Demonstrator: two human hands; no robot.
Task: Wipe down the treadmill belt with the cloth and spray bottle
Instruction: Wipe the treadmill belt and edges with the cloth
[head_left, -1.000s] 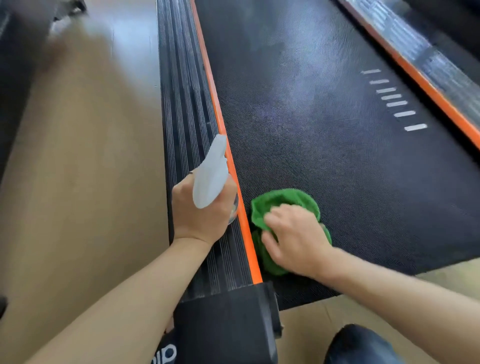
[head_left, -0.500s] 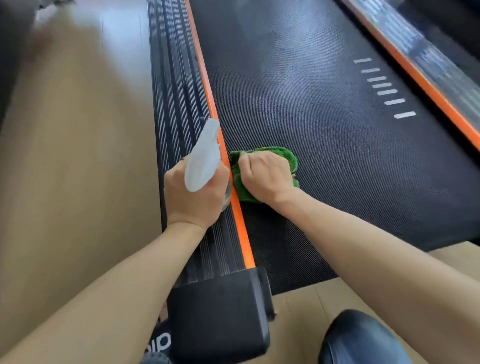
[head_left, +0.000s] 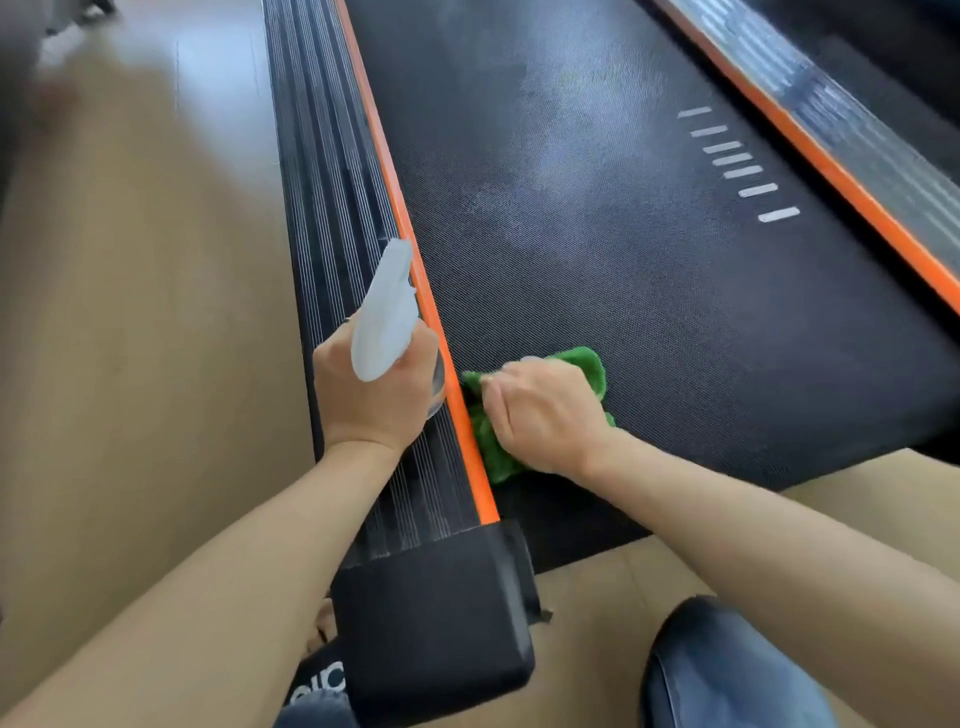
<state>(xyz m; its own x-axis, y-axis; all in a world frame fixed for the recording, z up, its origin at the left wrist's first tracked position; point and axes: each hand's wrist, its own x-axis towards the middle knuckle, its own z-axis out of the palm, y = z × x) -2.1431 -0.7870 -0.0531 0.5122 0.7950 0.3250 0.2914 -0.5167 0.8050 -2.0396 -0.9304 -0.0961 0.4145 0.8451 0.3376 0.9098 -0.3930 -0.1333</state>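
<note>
Cloth at the treadmill belt's left edge, bottle held over the side rail.
The left hand (head_left: 376, 402) grips a white spray bottle (head_left: 385, 317) above the ribbed side rail (head_left: 332, 208); beside the orange strip (head_left: 415, 249), the right hand (head_left: 545, 415) curls its fingers (head_left: 493, 400) over a green cloth (head_left: 584, 366) bunched beneath them on the black belt (head_left: 597, 234).

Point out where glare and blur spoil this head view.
Head view: pale glare washes the far treadmill belt and the right side rail; the floor at upper left is smeared by blur; the cloth and both hands stay fairly sharp; wide-angle distortion splays the rails.
</note>
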